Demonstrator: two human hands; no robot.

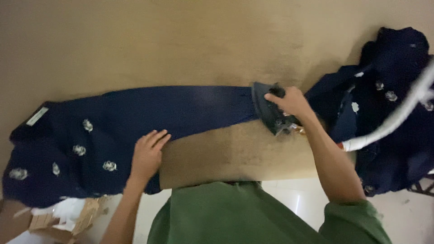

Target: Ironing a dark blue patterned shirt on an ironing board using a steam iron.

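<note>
Iron (270, 108): dark, on the right end of the flat navy strip of the garment (181, 108), nose pointing left along the strip, heel toward the bunched heap of the same garment further right. Right hand (291, 101) wrapped over the iron's handle from the heel side, fingers closed round it, wrist and forearm trailing back to the lower right. Long axis of the iron roughly in line with the long axis of the strip, which runs left to right across the tan board (226, 153); all unpressed-looking length lies left of the iron's nose. Left hand (147, 153) well left of the iron, palm down, fingers spread flat on the cloth near the strip's lower edge, holding nothing, just pinning fabric; embroidered white flowers (108, 166) just left of that hand. Right hand clearly the nearer one to the iron, left hand apart from it with a bare stretch of navy cloth between. White cord (398, 117) arcs from behind the iron's heel up to the right, over the heap, clear of the strip. Green shirt (235, 212) below the board's near edge.
</note>
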